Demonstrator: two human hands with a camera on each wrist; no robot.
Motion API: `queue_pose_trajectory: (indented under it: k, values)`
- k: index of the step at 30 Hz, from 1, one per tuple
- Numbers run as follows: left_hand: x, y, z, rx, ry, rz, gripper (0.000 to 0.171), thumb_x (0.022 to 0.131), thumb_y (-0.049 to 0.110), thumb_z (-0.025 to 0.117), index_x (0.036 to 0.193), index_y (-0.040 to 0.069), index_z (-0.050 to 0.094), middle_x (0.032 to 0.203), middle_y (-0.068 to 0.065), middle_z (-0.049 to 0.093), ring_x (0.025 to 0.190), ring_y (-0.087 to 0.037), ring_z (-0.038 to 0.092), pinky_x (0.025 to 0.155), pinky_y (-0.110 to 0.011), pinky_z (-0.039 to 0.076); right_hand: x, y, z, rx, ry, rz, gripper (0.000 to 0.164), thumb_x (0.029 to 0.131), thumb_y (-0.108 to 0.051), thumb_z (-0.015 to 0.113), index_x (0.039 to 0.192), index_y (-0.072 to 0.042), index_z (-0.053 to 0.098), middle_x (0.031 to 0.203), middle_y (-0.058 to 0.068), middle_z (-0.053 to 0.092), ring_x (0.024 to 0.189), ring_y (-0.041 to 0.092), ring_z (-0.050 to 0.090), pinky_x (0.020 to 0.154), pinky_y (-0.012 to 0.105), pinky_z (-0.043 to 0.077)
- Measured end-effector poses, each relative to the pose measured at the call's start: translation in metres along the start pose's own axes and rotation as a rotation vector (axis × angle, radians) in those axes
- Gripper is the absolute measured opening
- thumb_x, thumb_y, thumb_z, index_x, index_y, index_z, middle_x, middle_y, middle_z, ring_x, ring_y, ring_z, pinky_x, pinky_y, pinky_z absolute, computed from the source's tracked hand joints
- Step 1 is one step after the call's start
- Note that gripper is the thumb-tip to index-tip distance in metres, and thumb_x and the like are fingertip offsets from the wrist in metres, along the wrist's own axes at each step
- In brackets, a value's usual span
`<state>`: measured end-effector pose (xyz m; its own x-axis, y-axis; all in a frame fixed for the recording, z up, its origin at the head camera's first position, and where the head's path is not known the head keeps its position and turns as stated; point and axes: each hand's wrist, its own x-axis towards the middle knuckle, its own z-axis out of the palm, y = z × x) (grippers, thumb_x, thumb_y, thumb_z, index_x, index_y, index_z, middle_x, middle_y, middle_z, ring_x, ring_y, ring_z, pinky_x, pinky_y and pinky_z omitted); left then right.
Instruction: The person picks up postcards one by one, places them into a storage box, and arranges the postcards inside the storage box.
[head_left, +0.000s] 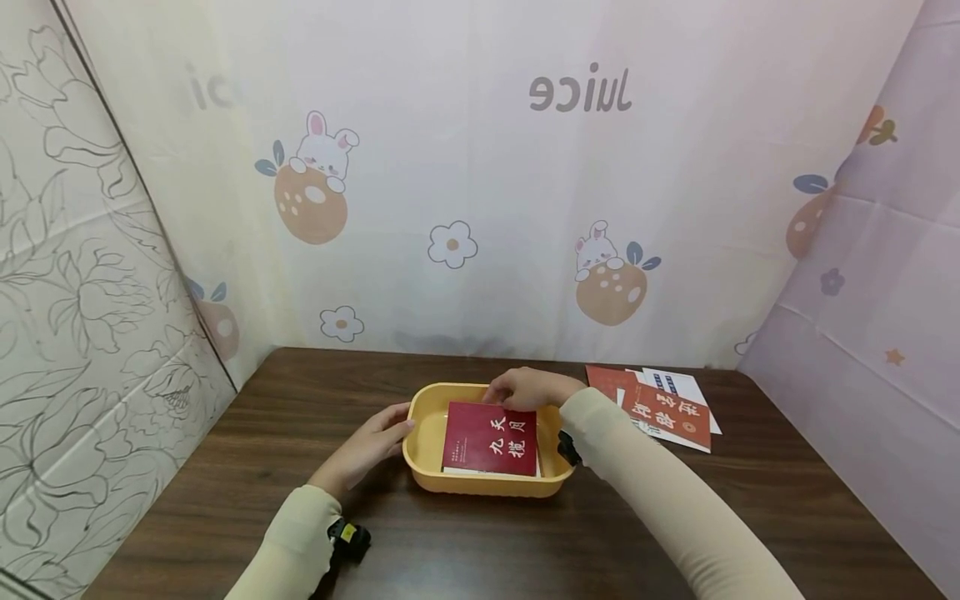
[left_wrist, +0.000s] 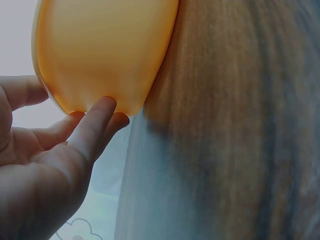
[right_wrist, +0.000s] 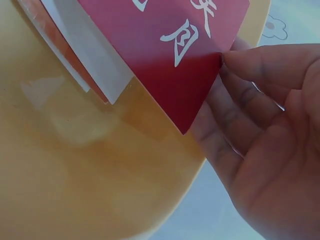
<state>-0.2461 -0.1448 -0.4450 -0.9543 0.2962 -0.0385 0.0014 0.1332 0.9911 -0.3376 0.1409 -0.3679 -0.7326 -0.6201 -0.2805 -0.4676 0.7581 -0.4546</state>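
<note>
A yellow oval plastic basin (head_left: 491, 486) stands on the table. My left hand (head_left: 369, 446) is at its left end, with loosely straight fingers touching the rim and outer wall; the left wrist view shows the fingertips (left_wrist: 105, 105) against the basin (left_wrist: 107, 55). Inside the basin lies a dark red card (head_left: 480, 442) with white Chinese characters. My right hand (head_left: 525, 389) pinches the card's far edge between thumb and fingers. Beneath that red card (right_wrist: 185, 95), white and orange-red paper sheets (right_wrist: 95, 55) stick out in the right wrist view.
To the right of the basin, several red and white printed papers (head_left: 667, 408) lie overlapping on the dark wooden table (head_left: 480, 550). Patterned curtains (head_left: 465, 167) rise behind the table and along both sides. Black cameras sit on both wrists.
</note>
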Motion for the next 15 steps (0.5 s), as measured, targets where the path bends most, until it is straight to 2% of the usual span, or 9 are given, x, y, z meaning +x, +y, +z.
queue_pose_trajectory:
  k: [10,15]
  values:
    - [-0.0003,0.0009,-0.001,0.013,-0.013,0.006,0.05,0.108,0.019,0.048,0.151,-0.003,0.035,0.148,-0.026,0.042,0.132,-0.038,0.048,0.106,-0.047,0.044,-0.0024,-0.004,0.0034,-0.063,0.042,0.027,0.022,0.095,-0.007,0.066,0.114,-0.017,0.073,0.101,-0.003,0.066,0.092,0.016,0.058,0.09,0.036,0.055]
    - [0.0005,0.0018,-0.0008,0.013,-0.002,-0.003,0.05,0.107,0.019,0.048,0.151,-0.002,0.035,0.148,-0.024,0.043,0.131,-0.036,0.049,0.105,-0.047,0.045,-0.0031,-0.0048,0.0021,-0.075,0.03,0.003,0.025,0.096,-0.001,0.063,0.118,-0.01,0.071,0.107,0.001,0.069,0.099,0.016,0.062,0.092,0.035,0.054]
